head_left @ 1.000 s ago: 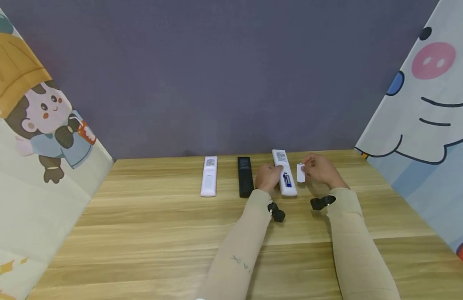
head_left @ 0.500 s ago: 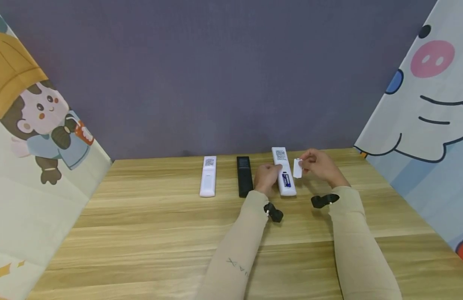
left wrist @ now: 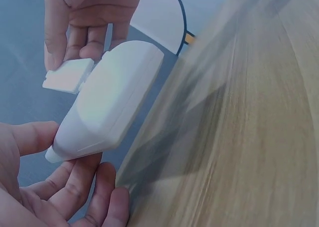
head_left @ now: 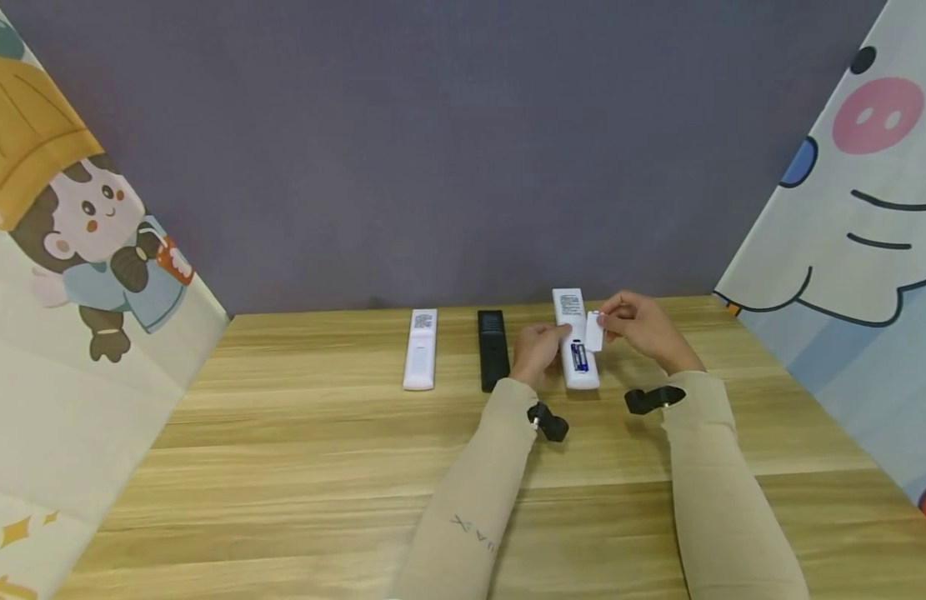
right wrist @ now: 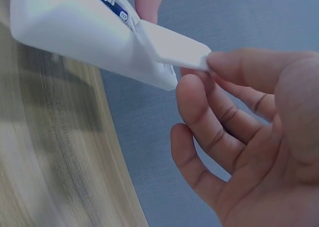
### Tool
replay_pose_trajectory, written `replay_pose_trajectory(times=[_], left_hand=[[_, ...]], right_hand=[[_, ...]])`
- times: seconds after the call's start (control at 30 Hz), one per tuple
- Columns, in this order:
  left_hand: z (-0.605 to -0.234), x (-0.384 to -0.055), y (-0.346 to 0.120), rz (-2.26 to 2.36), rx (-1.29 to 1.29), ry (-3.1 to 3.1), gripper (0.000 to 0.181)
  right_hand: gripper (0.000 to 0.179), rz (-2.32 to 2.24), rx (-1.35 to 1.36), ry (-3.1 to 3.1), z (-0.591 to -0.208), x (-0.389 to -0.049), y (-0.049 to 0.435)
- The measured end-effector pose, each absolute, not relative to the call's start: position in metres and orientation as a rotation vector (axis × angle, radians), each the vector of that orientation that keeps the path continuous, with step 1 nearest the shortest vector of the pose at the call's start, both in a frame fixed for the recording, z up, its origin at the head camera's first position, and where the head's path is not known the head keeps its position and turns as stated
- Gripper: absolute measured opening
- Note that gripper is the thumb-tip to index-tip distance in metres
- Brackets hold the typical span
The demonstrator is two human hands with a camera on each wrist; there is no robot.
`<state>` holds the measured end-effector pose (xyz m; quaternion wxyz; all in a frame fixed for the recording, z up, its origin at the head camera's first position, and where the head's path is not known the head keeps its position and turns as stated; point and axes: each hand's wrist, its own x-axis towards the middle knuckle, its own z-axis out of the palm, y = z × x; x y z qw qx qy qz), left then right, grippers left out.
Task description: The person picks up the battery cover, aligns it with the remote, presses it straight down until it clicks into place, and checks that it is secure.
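Observation:
My left hand (head_left: 536,350) grips a white remote control (head_left: 569,307) by its left side, back face up and raised over the table. Blue batteries (head_left: 579,357) show in its uncovered compartment. Between thumb and fingers, my right hand (head_left: 643,329) pinches a small white battery cover (head_left: 594,331). In the right wrist view the cover (right wrist: 174,45) slants against the remote's edge, beside the battery slot. The left wrist view has the remote (left wrist: 112,97) end-on, thumb on one side and fingers beneath, with the cover (left wrist: 69,76) right at its far edge.
A black remote (head_left: 493,350) lies just left of my left hand, and another white remote (head_left: 420,350) lies farther left, both back up on the wooden table (head_left: 320,467). A grey wall (head_left: 463,150) rises behind; printed cartoon panels stand at both sides.
My right hand has brought the battery cover leftward and up to the remote's right edge, where it overlaps the remote. The left hand keeps its grip; the remote's far end has risen slightly.

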<state>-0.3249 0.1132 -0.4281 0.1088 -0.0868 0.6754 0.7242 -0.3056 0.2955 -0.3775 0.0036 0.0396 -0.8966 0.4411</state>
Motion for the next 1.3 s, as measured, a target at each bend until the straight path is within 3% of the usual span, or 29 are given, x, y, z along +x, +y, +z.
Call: replay_pose_trajectory(times=[1.3], left_hand=[[-0.425,-0.322,0.106,2.174,-0.172,1.942,0.022]], right_hand=[[0.024,1.583,0.343,-2.878,-0.363,-0.298,0.286]])
